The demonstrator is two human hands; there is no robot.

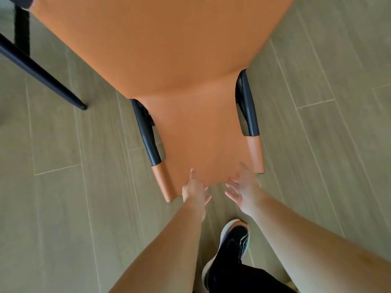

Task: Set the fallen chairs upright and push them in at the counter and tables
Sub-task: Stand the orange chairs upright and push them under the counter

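Here, left hand (194,192), right hand (243,190) — both splayed, unclenched, at backrest edge of orange chair (169,60).

grey-green wood-grain plank floor (63,208), black sneaker (234,240) with white sole planted on it, black trouser leg (243,280)

Orange chair (169,60), black frame tubes (146,132), grey-green plank-patterned floor (317,134).

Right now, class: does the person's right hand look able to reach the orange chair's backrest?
Probably yes: the right hand is open at the backrest edge of the orange chair, with nothing between them.
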